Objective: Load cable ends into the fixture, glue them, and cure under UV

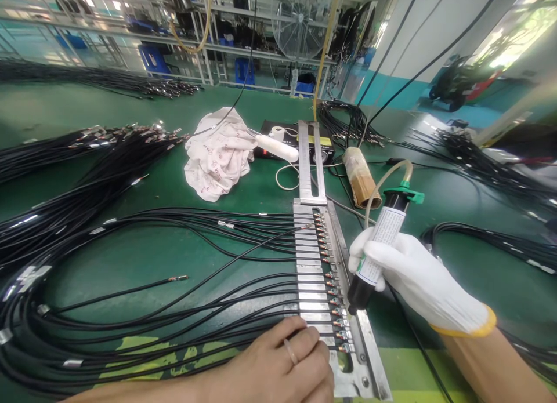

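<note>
My right hand [404, 269], in a white glove with a yellow cuff, grips a labelled dispensing syringe [379, 240]. Its dark lower end points down beside the slotted metal fixture [310, 287], and a tube leaves its green cap. My bare left hand [291, 362], a ring on one finger, lies over the fixture's near end with its fingers curled. Its fingertips are hidden, so what they hold cannot be made out. Black cables [256, 290] run in from the left and lie across the fixture. Their small metal connectors [337, 313] line up along its right side.
Cable bundles [87, 182] cover the left; more cables [487, 246] lie at right. Beyond the fixture are a second metal frame [306, 171], a crumpled cloth [220, 151], a white-handled tool [278, 148], a black box [267, 130] and a taped cylinder [361, 177]. Hanging cords cross the view.
</note>
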`<state>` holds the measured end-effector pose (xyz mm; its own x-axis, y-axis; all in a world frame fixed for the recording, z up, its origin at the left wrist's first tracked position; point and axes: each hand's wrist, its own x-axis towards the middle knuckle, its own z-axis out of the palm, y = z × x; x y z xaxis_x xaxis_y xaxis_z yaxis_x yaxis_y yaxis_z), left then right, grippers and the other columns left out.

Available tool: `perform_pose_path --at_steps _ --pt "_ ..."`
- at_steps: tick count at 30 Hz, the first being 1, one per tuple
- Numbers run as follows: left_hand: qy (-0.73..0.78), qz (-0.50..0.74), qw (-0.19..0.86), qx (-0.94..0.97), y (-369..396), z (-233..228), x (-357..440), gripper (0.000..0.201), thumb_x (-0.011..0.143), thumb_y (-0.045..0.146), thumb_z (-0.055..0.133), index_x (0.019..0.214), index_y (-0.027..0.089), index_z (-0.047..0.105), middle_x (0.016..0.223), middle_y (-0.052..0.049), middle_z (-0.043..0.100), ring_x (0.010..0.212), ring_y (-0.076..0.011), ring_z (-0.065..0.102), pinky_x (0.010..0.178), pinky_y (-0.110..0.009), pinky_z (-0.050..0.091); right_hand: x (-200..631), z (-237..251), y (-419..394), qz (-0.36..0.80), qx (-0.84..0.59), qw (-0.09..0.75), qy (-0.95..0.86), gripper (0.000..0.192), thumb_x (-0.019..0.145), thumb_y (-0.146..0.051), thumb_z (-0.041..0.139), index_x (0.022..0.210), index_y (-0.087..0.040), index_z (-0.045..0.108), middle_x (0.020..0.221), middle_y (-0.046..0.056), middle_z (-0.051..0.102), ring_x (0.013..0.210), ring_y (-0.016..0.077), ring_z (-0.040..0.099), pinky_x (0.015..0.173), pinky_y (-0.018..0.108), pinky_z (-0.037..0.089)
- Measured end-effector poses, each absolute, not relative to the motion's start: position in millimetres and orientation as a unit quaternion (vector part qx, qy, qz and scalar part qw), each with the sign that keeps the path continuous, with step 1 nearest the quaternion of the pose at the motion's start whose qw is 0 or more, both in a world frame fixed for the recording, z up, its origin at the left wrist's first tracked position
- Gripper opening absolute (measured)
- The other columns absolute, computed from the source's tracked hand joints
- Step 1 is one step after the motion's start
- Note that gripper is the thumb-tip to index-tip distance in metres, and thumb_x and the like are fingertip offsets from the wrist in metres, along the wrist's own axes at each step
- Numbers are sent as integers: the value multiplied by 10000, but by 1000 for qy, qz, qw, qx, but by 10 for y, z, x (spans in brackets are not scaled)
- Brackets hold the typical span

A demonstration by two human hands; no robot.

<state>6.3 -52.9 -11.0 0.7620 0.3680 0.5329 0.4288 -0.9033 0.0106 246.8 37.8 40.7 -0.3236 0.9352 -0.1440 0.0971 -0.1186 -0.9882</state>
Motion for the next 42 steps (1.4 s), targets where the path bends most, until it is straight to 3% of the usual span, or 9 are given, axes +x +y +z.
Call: perform_pose_path --at_steps 11,28,42 --pt "-212 -270 61 -937 -554 -106 90 219 992 136 456 973 134 674 1027 -24 655 973 -195 572 988 -362 465 2443 401 379 601 -449 354 -559 423 822 -492 742 838 -79 654 742 110 631 493 93 495 466 218 383" --pt "-209 -271 45 -939 -566 -104 89 252 1010 324 537 990 118 681 1017 -53 644 959 -217 575 987 -390 470 2456 400 365 618 -433 341 -560 386 850 -462 718 884 -86 640 721 101 619 501 95 500 449 193 393" --pt "-209 -260 50 -942 -574 -88 83 236 1019 307 517 986 133 674 1015 -41 646 965 -208 588 992 -382 473 2461 396 344 615 -439 342 -558 367 853 -443 718 877 -84 642 736 107 628 492 88 490 447 192 379"
